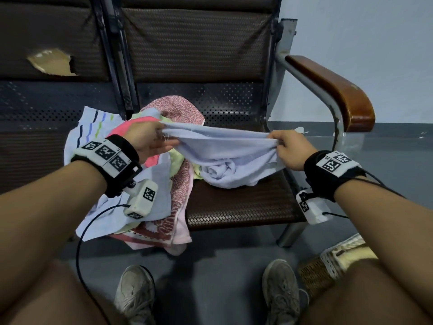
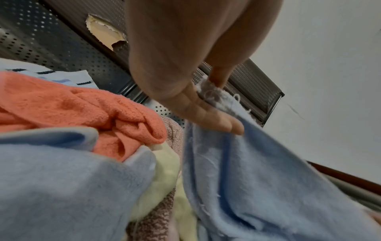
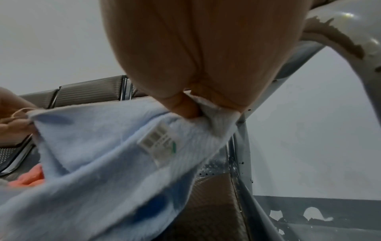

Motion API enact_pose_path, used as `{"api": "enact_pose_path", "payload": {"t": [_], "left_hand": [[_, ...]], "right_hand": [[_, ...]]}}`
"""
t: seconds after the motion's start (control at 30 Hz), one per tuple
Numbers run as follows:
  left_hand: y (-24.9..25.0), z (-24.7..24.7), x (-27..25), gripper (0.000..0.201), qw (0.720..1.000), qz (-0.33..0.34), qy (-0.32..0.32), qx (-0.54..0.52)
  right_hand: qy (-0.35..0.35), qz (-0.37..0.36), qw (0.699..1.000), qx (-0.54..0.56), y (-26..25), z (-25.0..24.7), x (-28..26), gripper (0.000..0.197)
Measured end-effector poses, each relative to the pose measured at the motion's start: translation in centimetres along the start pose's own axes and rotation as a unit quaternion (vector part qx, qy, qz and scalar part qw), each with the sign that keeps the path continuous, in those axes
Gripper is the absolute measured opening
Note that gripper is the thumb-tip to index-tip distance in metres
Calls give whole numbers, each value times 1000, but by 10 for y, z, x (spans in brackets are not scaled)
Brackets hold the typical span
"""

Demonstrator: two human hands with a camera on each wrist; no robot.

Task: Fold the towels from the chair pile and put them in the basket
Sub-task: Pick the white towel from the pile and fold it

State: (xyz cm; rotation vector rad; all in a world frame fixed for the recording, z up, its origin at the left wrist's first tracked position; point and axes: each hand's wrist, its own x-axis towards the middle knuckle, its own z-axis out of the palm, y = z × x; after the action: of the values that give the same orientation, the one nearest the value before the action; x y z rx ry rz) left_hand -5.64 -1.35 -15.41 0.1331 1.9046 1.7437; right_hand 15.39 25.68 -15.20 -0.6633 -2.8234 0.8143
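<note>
you have the light blue towel (image 1: 222, 148) stretched between both hands above the chair seat (image 1: 239, 202), so its top edge runs taut and you can find the corners before folding. your left hand (image 1: 150, 139) pinches one end between thumb and fingers, the other fingers lying fairly straight under the cloth. your right hand (image 1: 287, 148) is curled tight around the other end, bunching it in the fist. the lower part of the towel is not yet free: it sags and lies rolled up on the seat, touching the pile (image 1: 140, 174) of pink, yellow, striped and patterned towels on the seat's left side. a label (image 3: 160, 143) shows near your right grip, a likely sign of a hem. the right half of the seat is bare and gives room to lay the towel flat. the armrest (image 1: 335, 90) stands just beyond your right hand, so widen with care. the basket (image 1: 332, 266) sits on the floor by your right knee, mostly hidden behind it.
</note>
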Motion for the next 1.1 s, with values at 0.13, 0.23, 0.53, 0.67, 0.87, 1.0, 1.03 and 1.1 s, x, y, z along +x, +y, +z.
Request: {"api": "enact_pose_path", "payload": {"t": [0.13, 0.23, 0.53, 0.67, 0.87, 1.0, 1.03, 1.1], "left_hand": [[-3, 0, 8, 15, 992, 43, 64, 95], [-2, -2, 13, 13, 977, 75, 94, 176], [3, 6, 11, 28, 984, 105, -2, 140], [0, -4, 12, 28, 972, 174, 34, 152], [30, -15, 4, 35, 954, 263, 104, 102], [62, -5, -17, 43, 960, 263, 92, 24], [71, -3, -21, 49, 960, 266, 89, 18], [93, -3, -33, 59, 959, 268, 90, 24]], "right_hand": [[24, -9, 1000, -7, 2, 3, 5, 44], [60, 17, 997, -44, 5, 3, 15, 46], [98, -4, 995, -24, 0, -8, 34, 39], [84, -45, 995, -9, -1, -10, 35, 40], [80, -71, 994, 0, -18, -30, 32, 42], [101, -78, 992, 25, -42, -65, 31, 40], [111, -85, 990, 29, -49, -76, 30, 40], [127, -98, 987, 21, -62, -100, 26, 42]]}}
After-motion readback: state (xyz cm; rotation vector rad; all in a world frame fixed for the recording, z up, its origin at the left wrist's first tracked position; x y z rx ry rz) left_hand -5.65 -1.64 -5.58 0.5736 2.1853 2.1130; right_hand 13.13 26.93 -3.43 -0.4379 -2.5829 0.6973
